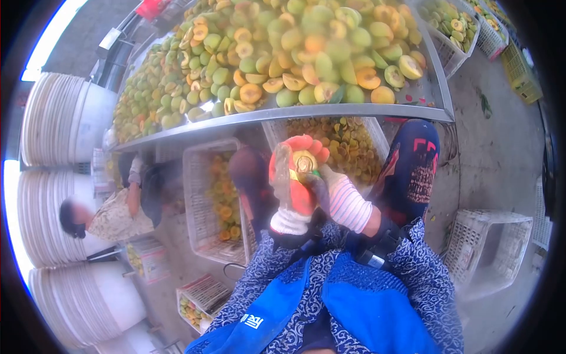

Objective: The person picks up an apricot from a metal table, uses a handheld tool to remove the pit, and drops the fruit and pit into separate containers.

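Observation:
My left hand (289,177), in a glove with an orange-red coated palm, is closed around a halved peach (305,163) with the brown pit area facing up. Close against it, my right hand (343,199), in a pale striped glove, has its fingers bent together at the peach's lower right side. A bit of green shows between the right fingertips and the fruit; what the right hand grips is too small to make out. Both hands are above my lap, just before the edge of a metal-rimmed table (283,113) heaped with green and orange peach halves (250,93).
Below the table stand white crates of cut fruit, one (197,200) at left and one (377,138) between my knees. An empty-looking crate (486,253) lies at right. Stacked white tubs (94,124) line the left side, where another person (121,209) sits.

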`<action>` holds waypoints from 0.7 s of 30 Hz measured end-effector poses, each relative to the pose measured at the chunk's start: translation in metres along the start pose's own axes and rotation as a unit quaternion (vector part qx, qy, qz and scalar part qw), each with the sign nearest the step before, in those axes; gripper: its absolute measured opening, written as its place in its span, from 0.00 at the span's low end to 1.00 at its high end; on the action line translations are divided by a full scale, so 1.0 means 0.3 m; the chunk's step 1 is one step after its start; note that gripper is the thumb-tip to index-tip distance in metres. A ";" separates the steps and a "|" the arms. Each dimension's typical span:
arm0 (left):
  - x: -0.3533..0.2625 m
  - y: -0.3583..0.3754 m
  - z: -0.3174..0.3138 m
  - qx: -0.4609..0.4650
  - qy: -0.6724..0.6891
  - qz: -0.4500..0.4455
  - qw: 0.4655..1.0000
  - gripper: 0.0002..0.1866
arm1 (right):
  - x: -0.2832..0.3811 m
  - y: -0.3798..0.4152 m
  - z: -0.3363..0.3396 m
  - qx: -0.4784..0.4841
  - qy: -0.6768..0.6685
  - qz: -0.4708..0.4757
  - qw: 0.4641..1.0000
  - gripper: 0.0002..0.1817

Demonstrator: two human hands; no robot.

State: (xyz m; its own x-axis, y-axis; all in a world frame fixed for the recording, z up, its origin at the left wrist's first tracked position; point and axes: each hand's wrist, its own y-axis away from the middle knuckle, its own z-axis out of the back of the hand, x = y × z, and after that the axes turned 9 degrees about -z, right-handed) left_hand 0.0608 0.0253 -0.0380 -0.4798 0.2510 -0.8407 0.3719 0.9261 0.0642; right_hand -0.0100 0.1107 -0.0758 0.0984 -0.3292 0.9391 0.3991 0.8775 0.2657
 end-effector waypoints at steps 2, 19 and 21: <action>-0.004 0.003 -0.007 0.001 -0.011 -0.004 1.000 0.24 | 0.021 0.014 -0.005 -0.004 -0.042 0.017 0.999 0.17; -0.032 -0.068 0.004 0.197 -0.111 0.012 0.974 0.32 | 0.053 0.052 0.043 0.141 -0.378 -0.142 0.904 0.18; -0.020 -0.049 0.006 0.134 -0.099 0.034 0.985 0.31 | 0.027 0.042 -0.004 0.071 -0.307 -0.049 0.948 0.19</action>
State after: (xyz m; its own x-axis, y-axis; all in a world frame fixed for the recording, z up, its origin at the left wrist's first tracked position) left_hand 0.0597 0.0097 -0.0349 -0.2910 0.2255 -0.9298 0.6071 0.7946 0.0026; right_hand -0.0031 0.1187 -0.0651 -0.4987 -0.1850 0.8468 0.2486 0.9054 0.3442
